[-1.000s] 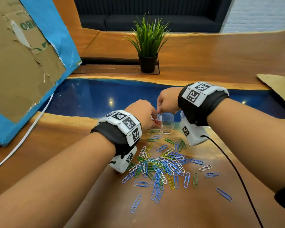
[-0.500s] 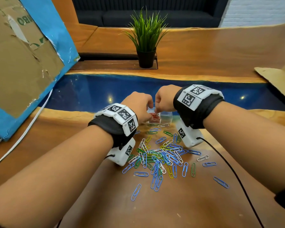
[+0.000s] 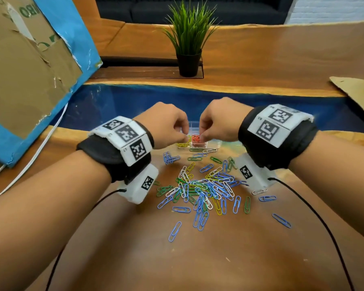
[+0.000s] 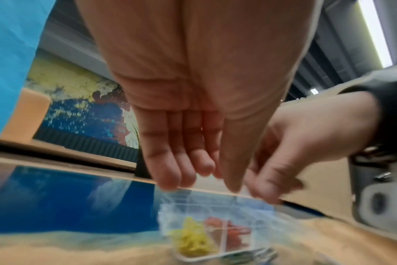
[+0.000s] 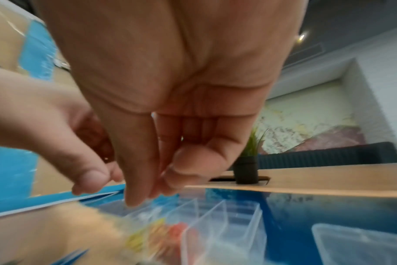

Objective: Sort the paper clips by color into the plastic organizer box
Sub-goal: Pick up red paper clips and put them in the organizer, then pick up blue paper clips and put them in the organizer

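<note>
The clear plastic organizer box (image 3: 200, 143) sits at frame centre on the glossy wooden table (image 3: 219, 259), at the near edge of the table's blue resin strip (image 3: 122, 106). Thin transparent walls divide the box into compartments. One compartment holds yellow clips (image 3: 182, 144); the adjoining one to its right holds red clips (image 3: 197, 140). The right wrist view shows further compartments (image 5: 238, 220) beyond these, contents unclear.

Both hands hover just above the box, close together. The left hand (image 3: 165, 126) has its fingers curled downward with thumb and fingertips drawn together over the yellow compartment. The right hand (image 3: 218, 120) is in the same pinched posture over the red compartment. Whether either pinch contains a clip cannot be determined; the wrist views are blurred.

The unsorted pile of paper clips (image 3: 206, 187) lies below the box in the frame: thin bent-wire loops, coated blue, green, white and yellow, overlapping at the centre and scattered singly at the edges.

A potted plant (image 3: 188, 38) with spiky green blades stands at upper centre. Torn cardboard (image 3: 19, 66) edged in blue fills the upper left.
</note>
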Demonstrator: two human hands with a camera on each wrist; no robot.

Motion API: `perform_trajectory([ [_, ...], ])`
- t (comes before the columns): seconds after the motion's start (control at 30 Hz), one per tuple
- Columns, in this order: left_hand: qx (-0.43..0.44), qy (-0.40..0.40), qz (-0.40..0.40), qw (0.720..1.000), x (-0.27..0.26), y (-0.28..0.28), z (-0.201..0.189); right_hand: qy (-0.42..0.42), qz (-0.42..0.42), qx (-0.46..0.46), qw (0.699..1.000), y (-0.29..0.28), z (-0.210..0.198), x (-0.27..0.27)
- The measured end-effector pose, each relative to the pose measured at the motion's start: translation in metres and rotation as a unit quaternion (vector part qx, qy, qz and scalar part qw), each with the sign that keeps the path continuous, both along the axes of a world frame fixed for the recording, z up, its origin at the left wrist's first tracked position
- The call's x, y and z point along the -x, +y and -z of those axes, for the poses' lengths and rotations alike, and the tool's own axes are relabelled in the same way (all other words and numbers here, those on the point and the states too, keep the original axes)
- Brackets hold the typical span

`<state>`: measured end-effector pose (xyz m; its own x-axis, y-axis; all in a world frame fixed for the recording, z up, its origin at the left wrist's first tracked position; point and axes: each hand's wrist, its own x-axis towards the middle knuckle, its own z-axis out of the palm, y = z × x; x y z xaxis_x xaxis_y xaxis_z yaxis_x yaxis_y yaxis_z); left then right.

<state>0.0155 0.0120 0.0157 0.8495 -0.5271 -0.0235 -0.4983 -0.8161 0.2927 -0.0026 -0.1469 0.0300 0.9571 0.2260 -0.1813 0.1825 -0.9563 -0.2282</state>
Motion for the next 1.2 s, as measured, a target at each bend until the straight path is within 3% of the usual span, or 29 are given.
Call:
perform_trajectory([
  [0.3,-0.134,0.041,0.007,0.99,0.003,0.022,0.01,0.007,-0.05,0.13,0.99,0.021,0.035,0.013],
  [0.63,-0.171,0.075,0.035,0.982,0.003,0.024,0.017,0.041,-0.061,0.123,0.99,0.011,0.03,0.014],
  [0.87,-0.079,0.121,-0.004,0.99,0.007,0.031,0.014,0.07,-0.086,0.135,0.985,0.011,0.03,0.016],
  [1.0,0.013,0.208,-0.01,0.978,0.008,0.034,0.015,0.078,-0.088,0.109,0.987,0.011,0.028,0.019],
  [1.1,0.091,0.27,-0.01,0.958,0.007,0.035,0.019,0.074,-0.057,0.033,0.995,0.006,0.023,0.018],
  [1.2,0.182,0.346,-0.066,0.918,0.009,0.033,0.02,0.114,-0.009,-0.106,0.988,-0.002,0.021,0.018],
])
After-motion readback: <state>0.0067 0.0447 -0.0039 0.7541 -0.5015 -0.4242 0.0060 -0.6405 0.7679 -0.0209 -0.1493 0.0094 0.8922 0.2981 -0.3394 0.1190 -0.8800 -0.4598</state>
